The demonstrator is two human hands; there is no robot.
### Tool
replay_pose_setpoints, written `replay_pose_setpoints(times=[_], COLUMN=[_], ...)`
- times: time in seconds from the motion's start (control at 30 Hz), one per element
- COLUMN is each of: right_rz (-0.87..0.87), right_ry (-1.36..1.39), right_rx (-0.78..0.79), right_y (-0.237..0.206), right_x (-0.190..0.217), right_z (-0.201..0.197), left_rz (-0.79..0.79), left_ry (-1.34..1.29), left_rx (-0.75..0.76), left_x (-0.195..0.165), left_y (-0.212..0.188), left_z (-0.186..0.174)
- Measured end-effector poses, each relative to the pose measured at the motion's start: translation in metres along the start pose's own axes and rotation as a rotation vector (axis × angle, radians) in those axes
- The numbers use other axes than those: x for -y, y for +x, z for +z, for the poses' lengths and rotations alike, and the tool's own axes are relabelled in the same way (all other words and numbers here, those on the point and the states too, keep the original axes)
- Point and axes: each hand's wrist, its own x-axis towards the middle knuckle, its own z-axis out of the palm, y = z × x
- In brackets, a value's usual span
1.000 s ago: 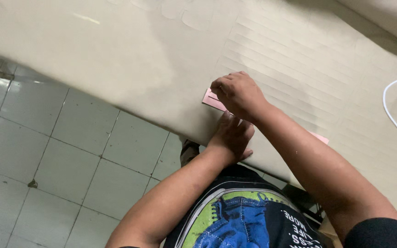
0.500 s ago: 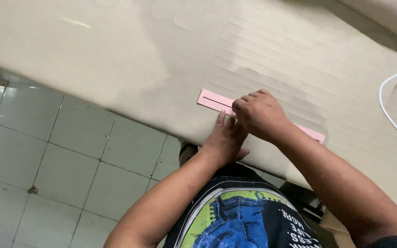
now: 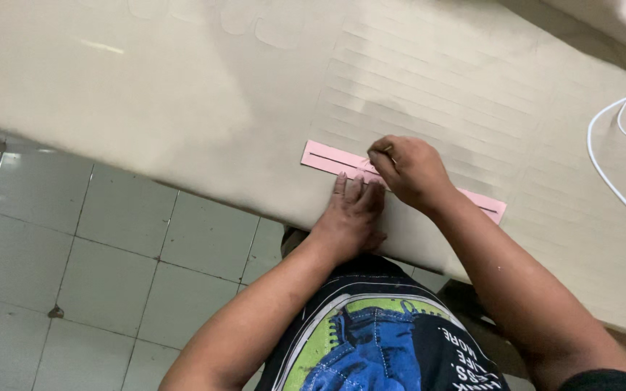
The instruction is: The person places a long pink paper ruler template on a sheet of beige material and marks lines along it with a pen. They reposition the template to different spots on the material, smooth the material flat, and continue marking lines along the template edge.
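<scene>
A long pink strip template (image 3: pixel 331 158) with a slot down its middle lies on a beige sheet (image 3: pixel 182 94) spread over the table. My left hand (image 3: pixel 351 213) presses flat on the strip's near edge, fingers together. My right hand (image 3: pixel 407 170) is closed around a thin marking tool, its tip at the slot near the strip's middle. The strip's right end (image 3: pixel 488 205) shows beyond my right wrist. Faint traced strip outlines cover the sheet behind the template.
A white cable (image 3: pixel 606 166) loops across the sheet at the right. The table's front edge runs diagonally, with grey floor tiles (image 3: pixel 74 239) below at the left. My printed shirt (image 3: pixel 371 347) fills the bottom middle.
My right hand has slid right along the pink strip, uncovering its left end. My left hand stays pressed at the strip's near edge.
</scene>
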Motion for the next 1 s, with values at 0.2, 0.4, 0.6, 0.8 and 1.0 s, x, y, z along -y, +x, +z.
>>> replay_pose_setpoints(times=[0.2, 0.4, 0.6, 0.8, 1.0], right_rz=[-0.156, -0.265, 0.073, -0.210, 0.210], right_ry=[0.012, -0.173, -0.336, -0.062, -0.171], right_rx=[-0.113, -0.178, -0.114, -0.295, -0.263], right_y=[-0.026, -0.054, -0.083, -0.069, -0.109], right_x=[-0.011, -0.013, -0.029, -0.017, -0.038], right_z=[0.008, 0.007, -0.017, 0.027, -0.006], left_rz=[0.046, 0.067, 0.055, 0.078, 0.065], left_ry=[0.022, 0.083, 0.100, 0.078, 0.120], left_rx=[-0.211, -0.261, -0.212, -0.204, -0.143], left_x=[0.006, 0.008, 0.005, 0.010, 0.007], left_y=[-0.010, -0.011, -0.012, -0.011, -0.012], left_z=[0.032, 0.025, 0.008, 0.009, 0.008])
